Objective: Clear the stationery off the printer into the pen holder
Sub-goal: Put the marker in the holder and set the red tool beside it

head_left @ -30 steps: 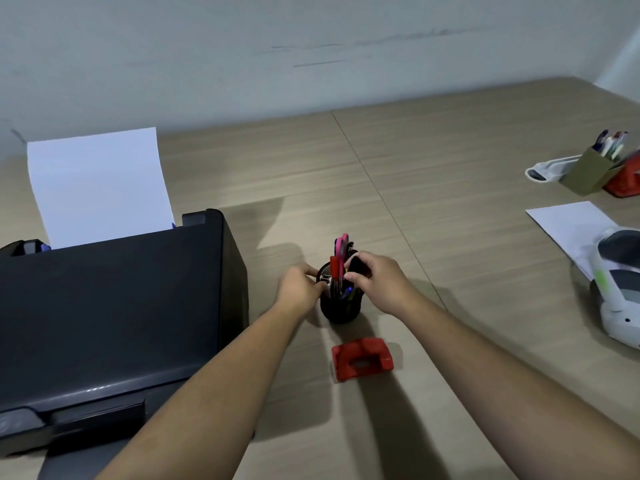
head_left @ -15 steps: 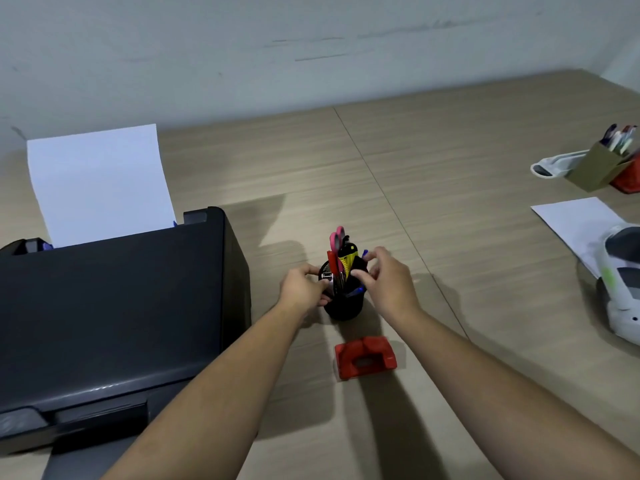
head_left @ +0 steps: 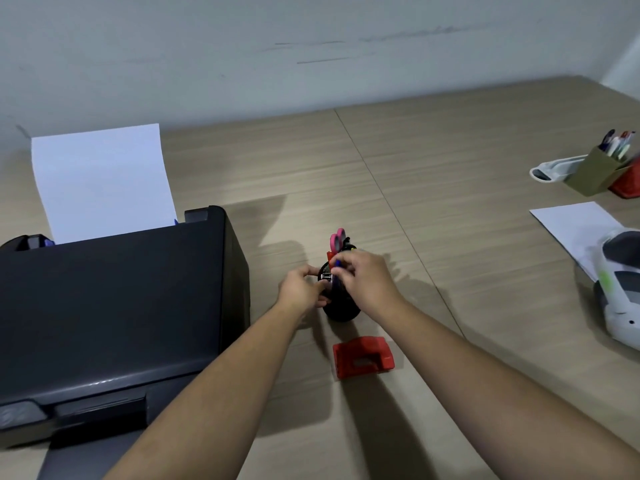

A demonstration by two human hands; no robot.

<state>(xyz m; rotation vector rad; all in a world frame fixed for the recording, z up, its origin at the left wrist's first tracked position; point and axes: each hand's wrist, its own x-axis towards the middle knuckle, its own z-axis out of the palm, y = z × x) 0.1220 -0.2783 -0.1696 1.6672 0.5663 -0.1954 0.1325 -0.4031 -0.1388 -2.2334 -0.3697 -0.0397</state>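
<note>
A black mesh pen holder (head_left: 341, 308) stands on the wooden table just right of the black printer (head_left: 107, 306). Pink scissor handles (head_left: 337, 239) and pens stick up from it. My left hand (head_left: 303, 289) grips the holder's left rim, near a small metal clip. My right hand (head_left: 367, 282) is over the holder's top, fingers pinched on a blue pen (head_left: 336, 263) among the items inside. The printer's flat top shows no stationery on it.
A red hole punch (head_left: 363, 356) lies on the table in front of the holder. White paper (head_left: 100, 181) stands in the printer's rear feed. At far right are a second pen box (head_left: 594, 174), a paper sheet (head_left: 571, 223) and a white device (head_left: 620, 296).
My right hand has shifted left over the holder's top and now pinches a blue pen. The left hand stays on the rim.
</note>
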